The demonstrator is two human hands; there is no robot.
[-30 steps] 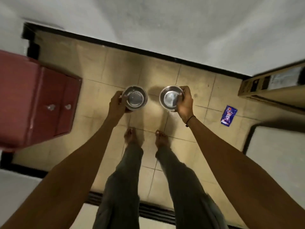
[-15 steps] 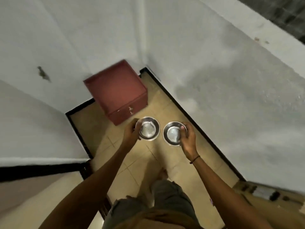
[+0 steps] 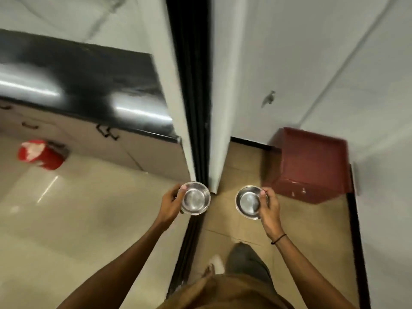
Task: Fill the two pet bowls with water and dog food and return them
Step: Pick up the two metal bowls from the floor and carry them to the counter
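Two steel bowls are in the head view, one per hand, both level and empty so far as the blurred frame shows. The left hand [image 3: 170, 202] grips the left bowl [image 3: 195, 198] by its outer rim at lower centre; the right hand [image 3: 268, 206] pinches the right bowl [image 3: 249, 202] the same way, just right of it. Between them a black door track [image 3: 192, 108] runs up the frame. The black countertop [image 3: 89, 85] fills the upper left, so the left hand's bowl is nearer it. I judge the next move heads left, toward water. One red bin [image 3: 41, 153] at left, one maroon cabinet [image 3: 312, 166] at right.
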